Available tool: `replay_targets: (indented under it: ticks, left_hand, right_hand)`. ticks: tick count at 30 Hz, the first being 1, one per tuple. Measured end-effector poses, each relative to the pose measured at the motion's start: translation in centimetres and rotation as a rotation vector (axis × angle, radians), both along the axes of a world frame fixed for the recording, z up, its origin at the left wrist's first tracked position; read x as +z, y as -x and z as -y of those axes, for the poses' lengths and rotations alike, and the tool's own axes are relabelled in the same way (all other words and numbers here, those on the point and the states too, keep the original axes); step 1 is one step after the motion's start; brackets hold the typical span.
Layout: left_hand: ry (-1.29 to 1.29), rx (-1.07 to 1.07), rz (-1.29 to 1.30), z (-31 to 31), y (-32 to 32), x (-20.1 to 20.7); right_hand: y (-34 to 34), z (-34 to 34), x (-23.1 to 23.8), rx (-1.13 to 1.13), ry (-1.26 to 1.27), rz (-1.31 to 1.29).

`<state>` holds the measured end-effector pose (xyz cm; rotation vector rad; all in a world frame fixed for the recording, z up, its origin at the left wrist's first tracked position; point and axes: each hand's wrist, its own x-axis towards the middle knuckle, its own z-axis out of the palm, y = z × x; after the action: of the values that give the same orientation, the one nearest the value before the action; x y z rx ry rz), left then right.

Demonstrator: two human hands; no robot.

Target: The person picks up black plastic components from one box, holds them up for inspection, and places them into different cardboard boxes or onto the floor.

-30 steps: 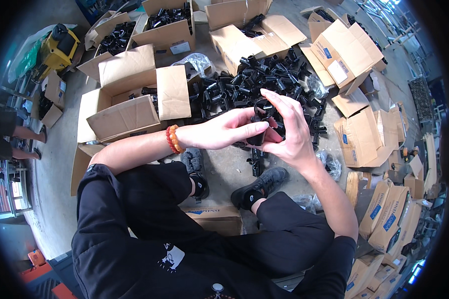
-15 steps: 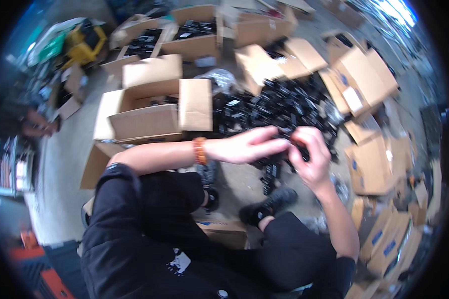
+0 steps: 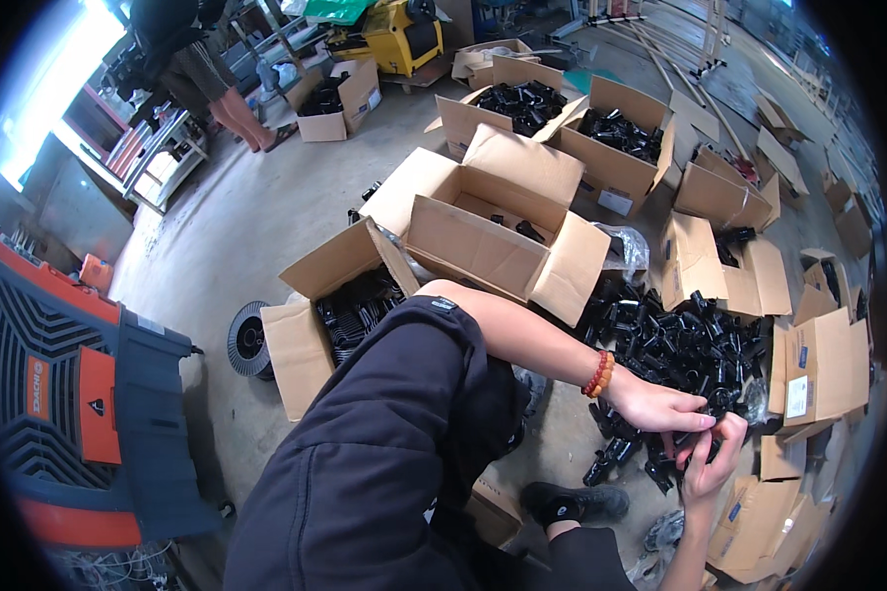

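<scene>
My left hand (image 3: 650,406), with a beaded bracelet on its wrist, meets my right hand (image 3: 715,465) at the lower right. Between their fingertips is a small black part (image 3: 712,440), mostly hidden by the fingers. Both hands are closed on it, the right with its fingers curled up from below. Just beyond them a heap of black tube-like plastic parts (image 3: 685,340) spreads over the floor, and some loose ones lie beside my shoe.
An open carton (image 3: 478,251) holding a few black parts stands left of the heap. Fuller cartons (image 3: 601,172) stand behind. A large grey and orange machine (image 3: 69,394) is at the left. Another person's legs (image 3: 237,113) show at the back left.
The view has swung to the left, so my hands and the heap appear farther right and lower. Both hands stay together around the small black part.
</scene>
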<state>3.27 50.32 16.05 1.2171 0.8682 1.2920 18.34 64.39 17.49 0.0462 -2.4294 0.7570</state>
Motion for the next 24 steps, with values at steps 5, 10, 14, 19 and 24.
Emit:
replay_targets:
  ticks: [5,10,14,19,24]
  left_hand:
    - [0.075,0.078,-0.079,0.2,0.3,0.0]
    - [0.049,0.104,-0.089,0.3,0.5,0.5]
    - [0.052,0.107,-0.195,0.1,0.4,0.0]
    - [0.031,0.09,-0.187,0.2,1.2,-0.2]
    - [0.019,0.374,-0.25,1.3,8.5,0.6]
  right_hand:
    - [0.1,0.0,-0.1,-0.05,-0.096,0.016]
    - [-0.1,-0.1,-0.1,0.001,-0.026,0.02]
    - [0.1,-0.5,-0.7,0.003,-0.145,-0.037]
    - [0.9,0.9,0.4,-0.094,-0.187,0.048]
    - [0.5,-0.1,0.3,-0.119,0.134,0.225]
